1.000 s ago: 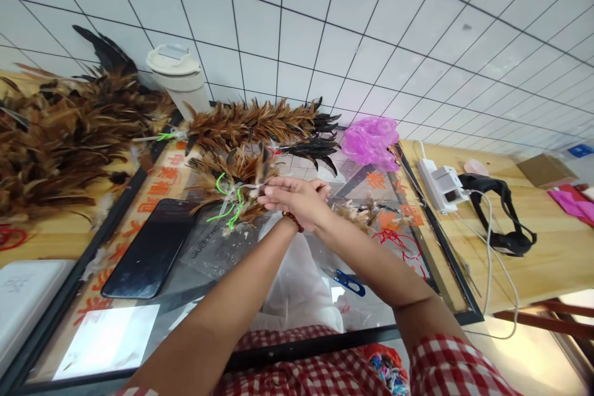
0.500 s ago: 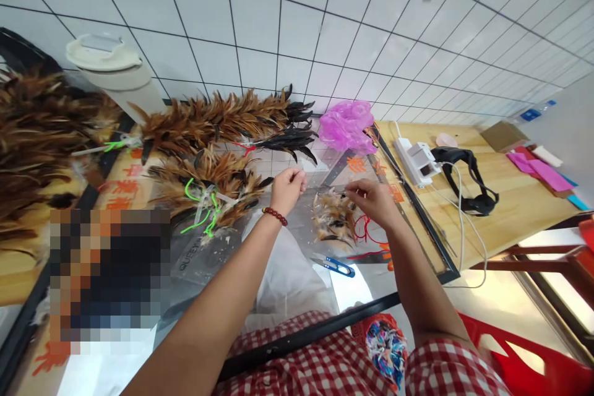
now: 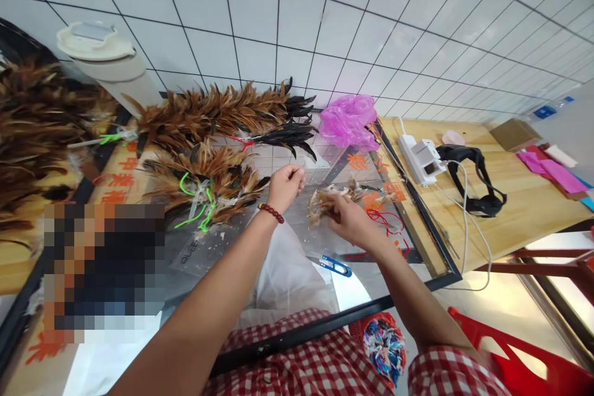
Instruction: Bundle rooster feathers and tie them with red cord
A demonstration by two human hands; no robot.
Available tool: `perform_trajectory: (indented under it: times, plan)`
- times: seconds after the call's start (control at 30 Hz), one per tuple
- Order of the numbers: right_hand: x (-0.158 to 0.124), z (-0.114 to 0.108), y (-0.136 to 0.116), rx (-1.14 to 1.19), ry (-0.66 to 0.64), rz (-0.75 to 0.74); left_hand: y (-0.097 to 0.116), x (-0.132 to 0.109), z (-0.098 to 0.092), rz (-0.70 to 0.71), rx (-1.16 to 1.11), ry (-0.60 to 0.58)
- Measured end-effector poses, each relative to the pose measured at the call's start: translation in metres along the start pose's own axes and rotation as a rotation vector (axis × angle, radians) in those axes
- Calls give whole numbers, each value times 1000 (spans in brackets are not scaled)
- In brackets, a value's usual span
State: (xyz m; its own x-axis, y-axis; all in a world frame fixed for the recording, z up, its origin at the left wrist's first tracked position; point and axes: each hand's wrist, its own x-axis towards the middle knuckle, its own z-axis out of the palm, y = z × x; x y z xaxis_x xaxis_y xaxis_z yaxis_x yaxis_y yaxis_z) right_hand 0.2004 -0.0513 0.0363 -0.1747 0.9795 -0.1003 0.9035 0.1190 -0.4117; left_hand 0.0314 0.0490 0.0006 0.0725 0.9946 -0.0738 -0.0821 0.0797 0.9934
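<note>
My right hand [image 3: 349, 219] is closed on a small bunch of brown feathers [image 3: 325, 199] lifted just above the glass-topped table [image 3: 297, 241]. My left hand [image 3: 285, 185], with a red bead bracelet at the wrist, is curled with its fingers pinched together just left of that bunch; what it pinches is too small to see. A bound bundle of brown feathers with green ties [image 3: 208, 189] lies to the left of my left hand. Small blue scissors [image 3: 336, 265] lie on the glass below my right hand.
Long brown and black feather strings [image 3: 218, 114] lie along the wall, with a big feather heap [image 3: 32, 130] at left. A pink plastic bag [image 3: 348, 120], a white power strip [image 3: 420, 158], a black strap [image 3: 473, 179] and a white cup [image 3: 106, 68] stand around. A red chair [image 3: 520, 359] is at lower right.
My right hand has closed on the loose feather bunch and lifted it off the glass toward my left hand. Earlier both hands were together at the green-tied bundle, then drew apart.
</note>
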Motion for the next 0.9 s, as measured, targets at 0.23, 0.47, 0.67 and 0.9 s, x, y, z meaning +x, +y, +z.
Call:
perform_trajectory:
  times: [0.23, 0.47, 0.67, 0.9]
  plan:
    - [60, 1, -11, 110, 138, -131, 0, 0, -2, 10, -11, 36]
    - [11, -45, 78, 129, 459, 305, -1, 2, -3, 14, -39, 61]
    - [-5, -37, 128, -162, 341, 544, -2, 3, 1, 15, -9, 42]
    - [49, -6, 40, -97, 257, 189, -3, 4, -1, 20, -6, 47]
